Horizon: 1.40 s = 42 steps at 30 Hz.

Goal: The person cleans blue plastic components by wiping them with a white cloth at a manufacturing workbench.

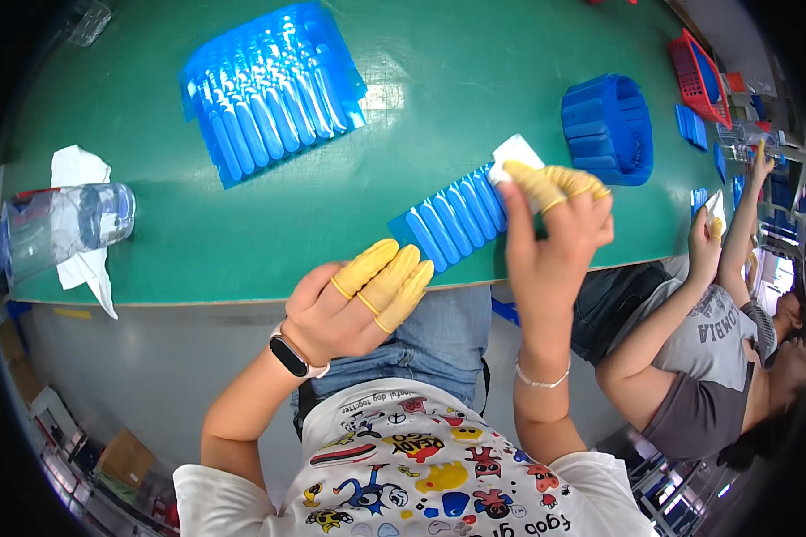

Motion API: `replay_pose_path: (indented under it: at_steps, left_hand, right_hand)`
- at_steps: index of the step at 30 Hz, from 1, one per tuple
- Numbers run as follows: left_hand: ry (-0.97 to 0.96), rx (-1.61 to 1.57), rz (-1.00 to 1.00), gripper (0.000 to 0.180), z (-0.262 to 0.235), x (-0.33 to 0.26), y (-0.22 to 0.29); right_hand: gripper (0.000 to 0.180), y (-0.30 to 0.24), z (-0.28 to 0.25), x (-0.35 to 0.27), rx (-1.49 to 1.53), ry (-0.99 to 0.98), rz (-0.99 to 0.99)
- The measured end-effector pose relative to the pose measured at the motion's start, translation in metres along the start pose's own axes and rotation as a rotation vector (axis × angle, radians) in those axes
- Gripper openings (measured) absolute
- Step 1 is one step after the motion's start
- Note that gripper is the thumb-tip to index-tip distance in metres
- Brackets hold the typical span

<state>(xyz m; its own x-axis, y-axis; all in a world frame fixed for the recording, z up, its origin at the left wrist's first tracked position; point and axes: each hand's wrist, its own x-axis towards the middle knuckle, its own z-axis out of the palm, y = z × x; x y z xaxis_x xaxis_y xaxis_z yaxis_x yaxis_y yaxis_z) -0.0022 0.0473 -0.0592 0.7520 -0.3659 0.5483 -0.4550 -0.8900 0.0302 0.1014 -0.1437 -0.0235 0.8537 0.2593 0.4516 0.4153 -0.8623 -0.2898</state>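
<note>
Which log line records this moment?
left hand: at left end of blue strip | right hand: holding white cloth at right end

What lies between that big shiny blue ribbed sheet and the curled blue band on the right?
Straight across from sheet to band, the head view shows only bare green tabletop; the white wipe in the right hand sits nearer the person.

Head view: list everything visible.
Table: 1, green, across view
Ribbed sheeting: count unclear, blue, upper left
Ribbed strip: 1, blue, centre
Curled strip: 1, blue, upper right
Wipe: 1, white, centre right
Container: 1, clear, left
Tissue: 1, white, by container
Basket: 1, red, far right
Carton: 1, brown, lower left
Co-worker: at least 1, grey shirt, right
Shirt: 1, white, bottom
Left hand: 1, yellow-capped, strip's left end
Right hand: 1, yellow-capped, holding wipe
</note>
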Motion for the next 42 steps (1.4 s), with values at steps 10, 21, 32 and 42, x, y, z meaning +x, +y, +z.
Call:
replay_pose_path:
  at_steps: [10, 21, 32, 42]
  left_hand:
    - [-0.103, -0.375, -0.5, 0.072, -0.021, 0.038, 0.016]
    - [-0.332, -0.272, -0.152, 0.068, -0.013, 0.049, 0.013]
    - [-0.375, -0.415, -0.209, 0.084, -0.032, 0.066, 0.013]
    - [-0.548, -0.31, -0.412, 0.079, -0.044, 0.077, 0.025]
  right_hand:
    - [0.017, 0.015, -0.043, -0.053, 0.993, 0.133, 0.27]
    - [0.031, 0.043, -0.063, -0.095, 1.768, 0.233, 0.593]
    - [0.033, 0.049, -0.054, -0.121, 1.805, 0.152, 0.496]
    - [0.017, 0.047, -0.056, -0.134, 1.847, 0.086, 0.542]
